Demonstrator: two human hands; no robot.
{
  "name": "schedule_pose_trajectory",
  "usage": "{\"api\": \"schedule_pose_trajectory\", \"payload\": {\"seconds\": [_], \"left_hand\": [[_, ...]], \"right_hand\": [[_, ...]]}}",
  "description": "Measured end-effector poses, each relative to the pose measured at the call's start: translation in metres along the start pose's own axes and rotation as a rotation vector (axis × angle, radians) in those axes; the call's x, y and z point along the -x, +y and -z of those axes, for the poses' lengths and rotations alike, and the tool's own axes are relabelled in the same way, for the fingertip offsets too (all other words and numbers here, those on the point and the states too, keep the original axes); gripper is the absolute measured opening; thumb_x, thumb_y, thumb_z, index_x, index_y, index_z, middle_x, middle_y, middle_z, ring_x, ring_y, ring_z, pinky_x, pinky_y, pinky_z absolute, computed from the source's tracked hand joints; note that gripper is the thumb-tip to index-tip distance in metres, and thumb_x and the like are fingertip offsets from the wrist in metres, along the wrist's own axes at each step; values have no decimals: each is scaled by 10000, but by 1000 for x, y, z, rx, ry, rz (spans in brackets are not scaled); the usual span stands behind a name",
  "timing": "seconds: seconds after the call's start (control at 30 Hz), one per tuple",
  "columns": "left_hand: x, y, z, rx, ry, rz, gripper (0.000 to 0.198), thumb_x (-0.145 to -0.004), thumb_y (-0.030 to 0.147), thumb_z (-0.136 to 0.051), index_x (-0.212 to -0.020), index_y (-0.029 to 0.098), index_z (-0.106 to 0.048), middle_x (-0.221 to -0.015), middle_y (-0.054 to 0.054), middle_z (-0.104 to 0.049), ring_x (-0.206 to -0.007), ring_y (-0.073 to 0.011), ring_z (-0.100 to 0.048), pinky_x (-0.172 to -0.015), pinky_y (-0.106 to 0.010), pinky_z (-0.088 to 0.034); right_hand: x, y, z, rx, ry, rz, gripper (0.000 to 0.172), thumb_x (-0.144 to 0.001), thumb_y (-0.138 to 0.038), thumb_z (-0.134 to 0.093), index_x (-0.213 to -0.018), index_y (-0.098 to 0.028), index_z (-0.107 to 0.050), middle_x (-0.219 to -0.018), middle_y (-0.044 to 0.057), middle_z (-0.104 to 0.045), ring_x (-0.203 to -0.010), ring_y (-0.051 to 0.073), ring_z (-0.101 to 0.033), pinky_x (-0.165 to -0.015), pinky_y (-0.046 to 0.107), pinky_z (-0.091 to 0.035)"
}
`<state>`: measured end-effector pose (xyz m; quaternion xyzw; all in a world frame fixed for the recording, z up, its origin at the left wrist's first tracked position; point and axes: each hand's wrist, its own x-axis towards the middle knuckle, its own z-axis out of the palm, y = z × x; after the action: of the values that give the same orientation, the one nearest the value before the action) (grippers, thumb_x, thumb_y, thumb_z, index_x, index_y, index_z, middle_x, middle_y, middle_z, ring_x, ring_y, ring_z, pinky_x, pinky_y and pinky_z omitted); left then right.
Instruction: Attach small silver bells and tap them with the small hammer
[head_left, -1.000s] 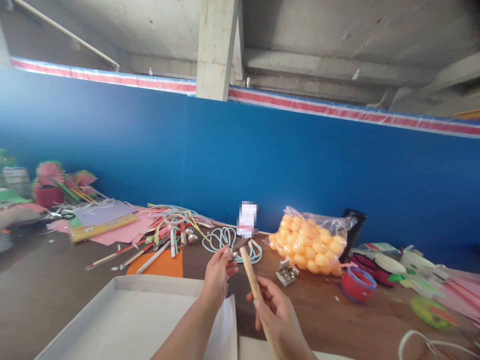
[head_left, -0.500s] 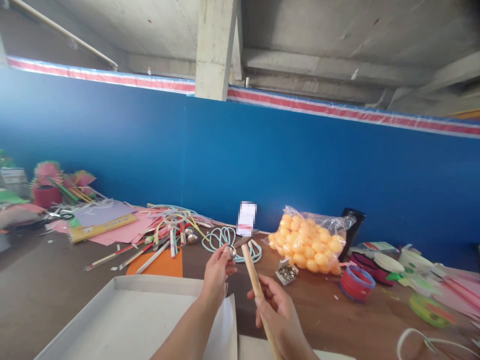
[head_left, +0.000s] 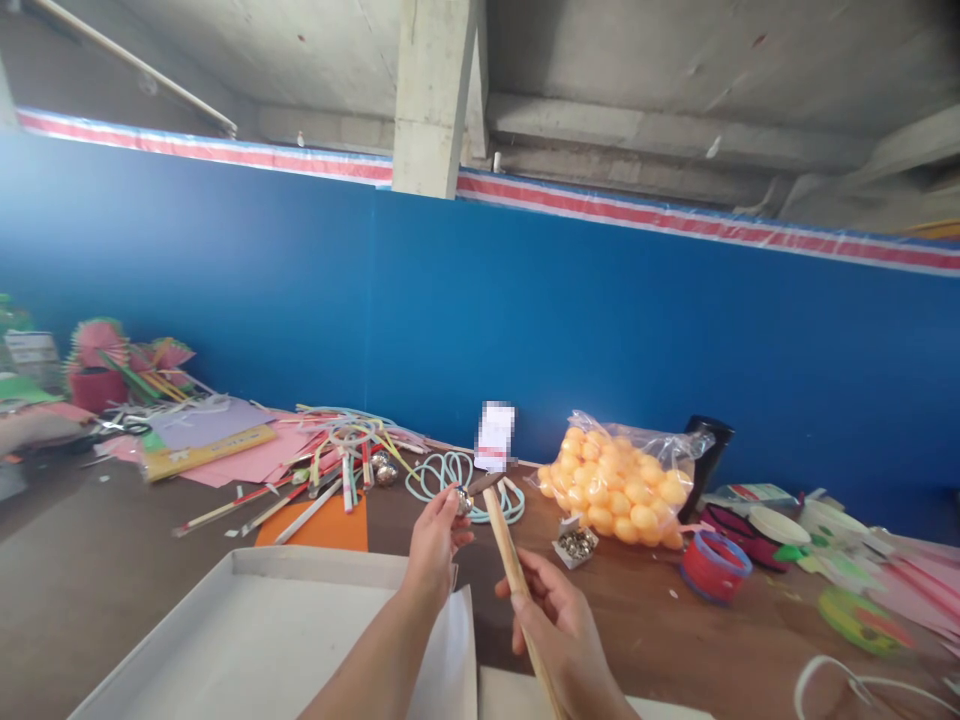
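Note:
My left hand (head_left: 436,540) pinches a shiny silver ball (head_left: 464,503) between thumb and fingers, above the table. In my right hand (head_left: 555,610) is the pale wooden handle of a hammer (head_left: 510,560), which slants up and away from me. The hammer's narrow dark head, at the far end of the handle, is close to the silver ball; I cannot tell whether they touch. Right behind both lies a coil of light blue cord (head_left: 442,475). Two similar silver balls (head_left: 385,470) rest on the table to the left.
A white shallow box (head_left: 322,568) stands at front left. Straws and coloured paper (head_left: 217,430) are spread behind it. To the right are a clear bag of orange balls (head_left: 619,485), a small box of metal bits (head_left: 576,545) and a red roll (head_left: 715,566). A blue partition (head_left: 525,300) rises behind.
Almost nothing differs. The whole view has shifted very slightly, and both hands keep their grips in nearly the same place.

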<state>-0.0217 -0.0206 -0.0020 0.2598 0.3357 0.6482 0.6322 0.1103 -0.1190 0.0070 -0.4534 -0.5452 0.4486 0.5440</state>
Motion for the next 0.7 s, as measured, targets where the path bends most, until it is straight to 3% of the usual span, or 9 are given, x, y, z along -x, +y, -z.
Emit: {"api": "schedule_pose_trajectory", "payload": {"seconds": [0.2, 0.5, 0.7], "left_hand": [[2, 5, -3, 78, -19, 37, 338, -712, 304, -639, -1011, 152, -592, -748, -19, -572, -536, -59, -519, -448, -164, -421], [1, 4, -4, 111, -3, 46, 238, -758, 244, -594, -970, 136, -583, -656, 10, -522, -495, -50, -506, -419, -152, -413], [-1, 2, -2, 121, 11, 33, 229, -749, 266, -611, -932, 132, -579, -644, 13, -516, -500, -53, -512, -432, -158, -429]], "right_hand": [[2, -4, -2, -21, 68, 9, 448, -719, -382, -612, -1108, -174, -535, -831, 66, -625, -412, 80, -495, -379, 213, -360], [2, 3, 0, 30, -34, -15, 427, -756, -341, -582, -1137, -162, -509, -864, 79, -619, -434, 76, -507, -419, 222, -398], [2, 6, -2, 16, 17, 27, 436, -751, -351, -583, -1134, -158, -510, -839, 72, -619, -425, 76, -494, -401, 218, -390]]}}
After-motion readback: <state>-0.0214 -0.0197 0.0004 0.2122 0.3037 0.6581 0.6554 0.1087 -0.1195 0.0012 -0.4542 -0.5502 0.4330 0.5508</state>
